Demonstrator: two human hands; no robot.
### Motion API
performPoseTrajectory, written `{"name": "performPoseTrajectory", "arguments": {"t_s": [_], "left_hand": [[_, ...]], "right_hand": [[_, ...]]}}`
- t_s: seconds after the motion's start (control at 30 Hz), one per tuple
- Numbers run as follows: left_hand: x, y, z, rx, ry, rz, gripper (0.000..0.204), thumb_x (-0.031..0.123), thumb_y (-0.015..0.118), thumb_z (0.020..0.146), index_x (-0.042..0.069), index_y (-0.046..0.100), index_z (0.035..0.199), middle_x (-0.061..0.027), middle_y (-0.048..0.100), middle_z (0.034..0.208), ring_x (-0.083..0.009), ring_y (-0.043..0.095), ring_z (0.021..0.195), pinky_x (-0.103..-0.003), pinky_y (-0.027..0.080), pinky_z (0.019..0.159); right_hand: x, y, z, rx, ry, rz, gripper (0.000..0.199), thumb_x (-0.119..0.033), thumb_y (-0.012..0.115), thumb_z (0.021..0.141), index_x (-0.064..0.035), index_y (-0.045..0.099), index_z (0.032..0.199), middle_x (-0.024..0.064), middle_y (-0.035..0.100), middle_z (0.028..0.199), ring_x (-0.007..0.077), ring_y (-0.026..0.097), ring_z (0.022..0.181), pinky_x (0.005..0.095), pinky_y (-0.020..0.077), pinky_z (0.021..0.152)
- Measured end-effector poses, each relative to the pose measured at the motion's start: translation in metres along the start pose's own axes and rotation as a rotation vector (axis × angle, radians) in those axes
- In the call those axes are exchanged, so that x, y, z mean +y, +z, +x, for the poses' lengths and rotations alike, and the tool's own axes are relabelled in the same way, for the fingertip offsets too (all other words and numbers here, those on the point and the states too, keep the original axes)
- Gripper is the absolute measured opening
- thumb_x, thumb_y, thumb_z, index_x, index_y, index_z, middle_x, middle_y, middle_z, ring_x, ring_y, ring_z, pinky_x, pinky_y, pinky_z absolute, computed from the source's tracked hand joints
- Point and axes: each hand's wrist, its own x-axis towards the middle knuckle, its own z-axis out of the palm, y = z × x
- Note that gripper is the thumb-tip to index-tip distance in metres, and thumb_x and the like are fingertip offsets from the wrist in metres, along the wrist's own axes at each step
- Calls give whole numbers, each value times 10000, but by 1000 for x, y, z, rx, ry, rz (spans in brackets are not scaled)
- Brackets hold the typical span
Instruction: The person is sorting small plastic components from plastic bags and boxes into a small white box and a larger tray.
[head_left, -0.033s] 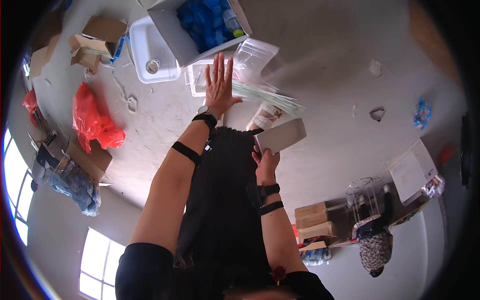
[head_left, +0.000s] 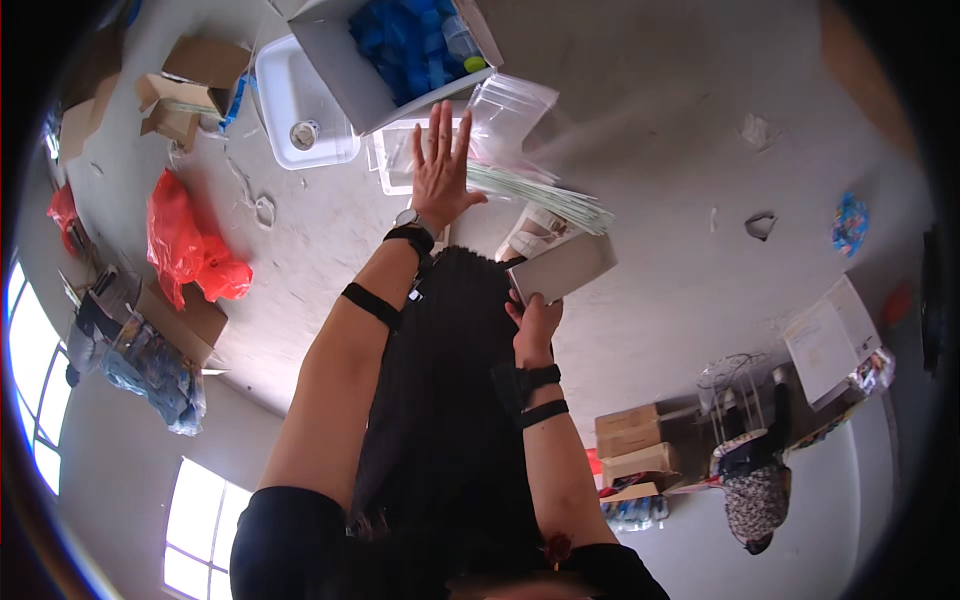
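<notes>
My left hand (head_left: 440, 180) is stretched out flat with its fingers spread. It holds nothing and is over or on a white-edged tray (head_left: 397, 178) near clear plastic sleeves (head_left: 510, 105). My right hand (head_left: 537, 330) grips the near end of a flat, pale grey rectangular box (head_left: 565, 268); its far side is hidden. Just beyond the box, a fanned stack of thin pale-green sheets (head_left: 550, 197) lies partly under the sleeves.
An open carton (head_left: 330, 65) of blue items stands ahead, beside a white basin (head_left: 278, 110) holding a tape-like roll. Red plastic bags (head_left: 185, 240) and a small open cardboard box (head_left: 185, 85) are at left. Another person (head_left: 755, 490) sits at right near cardboard boxes (head_left: 630, 430).
The surroundings have shifted very slightly in the picture. My left hand stays spread, and my right hand keeps its hold on the flat box.
</notes>
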Motion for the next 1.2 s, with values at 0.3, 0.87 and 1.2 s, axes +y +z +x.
{"name": "performPoseTrajectory", "arguments": {"t_s": [0.3,0.87,1.2], "left_hand": [[-20,45,32,-24,515,-76,1046,139,887,583,181,386,1501,-169,412,1482,-359,334,1453,-530,254,1209],[-19,68,62,358,228,-183,500,213,871,624,145,686,1083,-55,636,1309,-283,539,1297,-502,275,1091],[-56,28,30,427,-81,-880,374,125,865,752,9,678,1054,-74,735,970,-141,691,847,-313,561,819]], "right_hand": [[-2,36,57,12,-790,-663,573,-49,463,989,5,267,1525,344,528,1356,460,653,1074,484,588,807],[-5,31,63,-126,-1030,-748,607,-62,471,989,26,239,1544,322,569,1301,402,686,1013,413,625,757],[-15,25,76,-148,-561,-304,538,-106,451,1015,63,277,1496,245,518,1298,297,695,907,311,652,606]]}}
